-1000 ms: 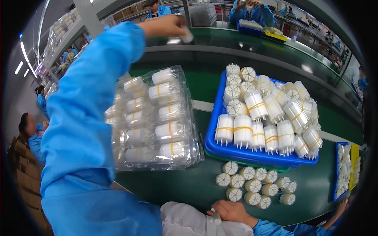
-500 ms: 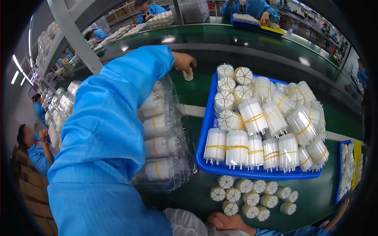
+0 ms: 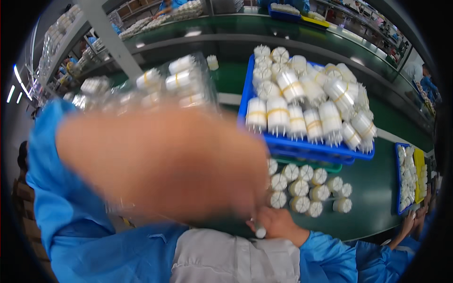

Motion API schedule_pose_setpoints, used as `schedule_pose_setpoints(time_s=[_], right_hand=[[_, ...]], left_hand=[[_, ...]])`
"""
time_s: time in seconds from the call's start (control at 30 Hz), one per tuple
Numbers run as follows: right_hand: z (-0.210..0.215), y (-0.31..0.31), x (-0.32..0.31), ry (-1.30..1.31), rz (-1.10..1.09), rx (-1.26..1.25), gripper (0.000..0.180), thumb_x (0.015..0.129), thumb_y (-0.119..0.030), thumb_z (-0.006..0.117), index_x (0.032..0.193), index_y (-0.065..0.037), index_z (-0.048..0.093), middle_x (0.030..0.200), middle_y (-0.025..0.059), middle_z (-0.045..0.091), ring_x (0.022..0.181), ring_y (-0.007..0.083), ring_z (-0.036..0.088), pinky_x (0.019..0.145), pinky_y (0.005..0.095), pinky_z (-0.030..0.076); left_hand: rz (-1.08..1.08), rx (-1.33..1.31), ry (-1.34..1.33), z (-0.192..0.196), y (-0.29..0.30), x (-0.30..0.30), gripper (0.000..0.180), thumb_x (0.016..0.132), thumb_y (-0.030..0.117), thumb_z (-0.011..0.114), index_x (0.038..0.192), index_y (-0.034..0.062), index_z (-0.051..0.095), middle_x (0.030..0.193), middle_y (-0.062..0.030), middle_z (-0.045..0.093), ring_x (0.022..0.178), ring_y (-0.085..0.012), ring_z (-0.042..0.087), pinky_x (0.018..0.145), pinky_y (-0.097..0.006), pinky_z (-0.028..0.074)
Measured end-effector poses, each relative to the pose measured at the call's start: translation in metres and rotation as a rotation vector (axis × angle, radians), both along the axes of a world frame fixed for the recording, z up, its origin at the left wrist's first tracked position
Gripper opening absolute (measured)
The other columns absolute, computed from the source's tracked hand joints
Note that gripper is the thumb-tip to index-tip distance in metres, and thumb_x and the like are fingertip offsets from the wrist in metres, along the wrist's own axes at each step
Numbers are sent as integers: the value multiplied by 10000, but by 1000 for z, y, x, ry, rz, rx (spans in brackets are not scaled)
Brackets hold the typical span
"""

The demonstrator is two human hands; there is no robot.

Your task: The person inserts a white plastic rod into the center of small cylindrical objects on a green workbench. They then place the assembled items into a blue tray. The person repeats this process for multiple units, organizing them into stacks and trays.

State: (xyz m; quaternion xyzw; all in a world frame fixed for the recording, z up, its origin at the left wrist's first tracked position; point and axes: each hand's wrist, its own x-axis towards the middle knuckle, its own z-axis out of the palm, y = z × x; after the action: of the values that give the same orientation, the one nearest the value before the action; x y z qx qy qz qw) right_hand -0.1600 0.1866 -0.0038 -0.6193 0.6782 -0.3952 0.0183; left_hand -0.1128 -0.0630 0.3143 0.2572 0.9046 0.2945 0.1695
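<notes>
My left hand (image 3: 188, 162) sweeps across in front of me, large and smeared by motion, so its fingers cannot be made out. Close to my lap, my right hand (image 3: 283, 225) is closed on a small white cylinder (image 3: 260, 231) that pokes out from the fingers. Between the hands and a blue tray (image 3: 306, 146), several short round bundles (image 3: 299, 187) of white wedge-shaped pieces stand on the green bench. Heaped in the tray are white cylindrical bundles (image 3: 277, 115) with yellow bands and thin pins. One small white bundle (image 3: 212, 62) stands alone beyond the clear plastic trays.
Clear plastic trays (image 3: 207, 89) of banded bundles lie at left, partly hidden by my left arm. A green tray edge (image 3: 330, 167) shows under the blue tray. A grey post (image 3: 111, 40) rises at far left. Another person's hands (image 3: 409, 224) work at right beside blue and yellow trays.
My left hand has let go of the small bundle at the far side and come back toward me. My right hand now shows a white cylinder. The view has shifted, so the bench sits higher.
</notes>
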Motion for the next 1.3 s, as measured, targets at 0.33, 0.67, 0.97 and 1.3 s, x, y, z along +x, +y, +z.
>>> schedule_pose_setpoints(time_s=[0.33,0.67,0.97,1.3], right_hand=[[16,-2,4,-5,-77,30,201,820,-141,792,898,-69,621,791,95,605,649,290,629,556,386,492],[9,0,6,18,-82,42,207,832,-141,786,896,-50,612,783,99,606,644,290,626,559,381,492],[6,3,-1,104,-246,-3,259,866,-227,764,874,-34,591,772,111,580,646,322,611,553,435,482],[20,6,8,89,-246,96,225,866,-208,775,934,-28,658,871,118,652,716,307,669,608,389,525]], left_hand=[[279,1539,571,-126,165,93,274,955,97,613,705,-16,611,842,-131,683,727,-230,631,722,-294,493],[-256,1513,402,-179,175,103,183,966,121,603,866,-28,631,1037,-158,697,947,-262,682,747,-329,533],[445,182,897,-275,39,13,450,812,151,790,1194,21,591,1194,-176,586,1024,-365,608,870,-414,517],[378,257,775,-295,19,23,439,770,131,786,1153,42,589,1112,-152,562,1002,-339,597,848,-397,510]])
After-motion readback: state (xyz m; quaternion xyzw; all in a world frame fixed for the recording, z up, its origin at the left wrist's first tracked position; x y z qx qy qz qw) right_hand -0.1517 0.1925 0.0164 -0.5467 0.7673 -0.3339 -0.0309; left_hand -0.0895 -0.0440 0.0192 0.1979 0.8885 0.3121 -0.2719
